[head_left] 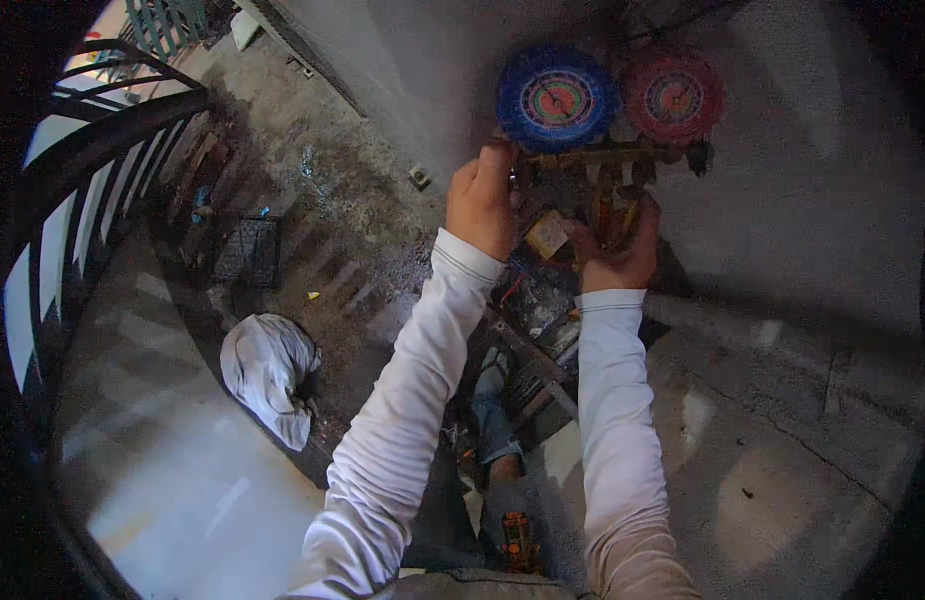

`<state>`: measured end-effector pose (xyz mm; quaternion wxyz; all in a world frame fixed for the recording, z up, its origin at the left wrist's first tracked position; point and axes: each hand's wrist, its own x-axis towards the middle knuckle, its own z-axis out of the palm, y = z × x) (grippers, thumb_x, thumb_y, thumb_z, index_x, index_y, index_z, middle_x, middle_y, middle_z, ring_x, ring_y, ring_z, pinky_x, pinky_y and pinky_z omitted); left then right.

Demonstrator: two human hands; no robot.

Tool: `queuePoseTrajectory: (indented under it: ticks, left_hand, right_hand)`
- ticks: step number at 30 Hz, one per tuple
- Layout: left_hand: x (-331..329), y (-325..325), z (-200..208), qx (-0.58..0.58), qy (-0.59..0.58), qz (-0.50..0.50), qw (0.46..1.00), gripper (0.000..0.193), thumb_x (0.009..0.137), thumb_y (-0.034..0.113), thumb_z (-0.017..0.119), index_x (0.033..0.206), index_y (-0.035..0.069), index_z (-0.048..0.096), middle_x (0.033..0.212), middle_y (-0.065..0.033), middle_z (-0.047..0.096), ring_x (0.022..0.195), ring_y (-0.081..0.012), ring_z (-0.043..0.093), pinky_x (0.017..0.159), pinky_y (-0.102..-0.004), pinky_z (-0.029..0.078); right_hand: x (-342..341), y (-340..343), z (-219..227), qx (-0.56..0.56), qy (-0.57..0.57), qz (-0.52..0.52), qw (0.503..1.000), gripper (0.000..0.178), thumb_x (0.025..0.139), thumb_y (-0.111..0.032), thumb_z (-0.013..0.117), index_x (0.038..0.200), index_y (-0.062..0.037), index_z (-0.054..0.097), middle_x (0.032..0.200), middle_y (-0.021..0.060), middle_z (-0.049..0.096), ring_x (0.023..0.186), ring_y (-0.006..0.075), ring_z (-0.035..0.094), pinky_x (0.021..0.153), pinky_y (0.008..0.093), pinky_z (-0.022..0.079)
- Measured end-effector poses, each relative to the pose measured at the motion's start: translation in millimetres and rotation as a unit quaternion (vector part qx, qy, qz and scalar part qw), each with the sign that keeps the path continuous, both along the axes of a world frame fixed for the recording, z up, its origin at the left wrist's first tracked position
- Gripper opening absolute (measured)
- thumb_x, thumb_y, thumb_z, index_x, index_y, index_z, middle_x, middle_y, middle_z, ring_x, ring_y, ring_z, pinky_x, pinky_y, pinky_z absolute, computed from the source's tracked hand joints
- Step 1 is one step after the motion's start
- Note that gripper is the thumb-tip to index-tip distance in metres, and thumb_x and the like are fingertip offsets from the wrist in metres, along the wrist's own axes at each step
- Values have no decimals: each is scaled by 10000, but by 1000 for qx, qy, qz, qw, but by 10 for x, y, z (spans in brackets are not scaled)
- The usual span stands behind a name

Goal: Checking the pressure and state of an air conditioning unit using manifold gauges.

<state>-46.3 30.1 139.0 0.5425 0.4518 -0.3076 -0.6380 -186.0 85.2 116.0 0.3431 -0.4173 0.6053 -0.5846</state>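
A manifold gauge set is up against the grey wall, with a blue-rimmed gauge [558, 97] on the left and a red-rimmed gauge [675, 97] on the right. A brass-coloured manifold bar [603, 155] runs beneath both dials. My left hand [481, 205] is closed at the bar's left end; its fingertips are partly hidden. Below the bar, my right hand [628, 255] has its thumb and fingers curled around yellow hose fittings [605, 212]. Beside that thumb is a pale yellow, squarish piece [547, 235]. Shadow blurs the details around the fittings.
A curved dark railing [113, 130] borders the left side. A crumpled white cloth bundle [268, 370] lies on the floor near a dark rectangular grid [250, 250]. Below my arms are a metal frame [538, 365] and an orange-and-black device [520, 540]. The wall [813, 220] fills the right.
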Motion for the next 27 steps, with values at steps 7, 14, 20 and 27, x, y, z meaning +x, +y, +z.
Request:
queuePoseTrajectory:
  ticks: [7,14,20,27]
  left_hand:
    - [-36,-10,-67,-15,30,1,999,420,903,402,434,791,14,551,632,-15,467,532,-96,442,464,-254,338]
    - [24,-14,-93,-26,-51,-23,998,412,913,448,408,956,56,528,678,-43,483,549,-124,422,518,-285,377]
    - [-11,-43,-288,-131,-155,-10,979,168,907,143,392,845,15,481,642,-98,486,561,-192,487,497,-316,377]
    - [71,-17,-296,-192,-230,-10,954,121,892,85,383,812,18,445,642,-103,494,539,-191,468,498,-305,368]
  right_hand:
    - [5,-26,78,-30,-96,23,995,691,674,97,686,1264,-61,362,1201,105,471,1066,217,510,826,335,513]
    - [-39,-35,-131,-24,-283,-7,959,629,685,78,676,1229,-76,400,1213,101,465,1068,229,513,740,344,574]
    - [-160,-24,-235,-41,-323,3,946,590,719,-73,692,1241,-74,416,1127,75,509,967,220,529,717,393,548]
    - [-7,-18,-99,-35,-441,-25,896,782,606,-17,784,1271,-41,374,1249,84,438,1139,223,442,885,340,461]
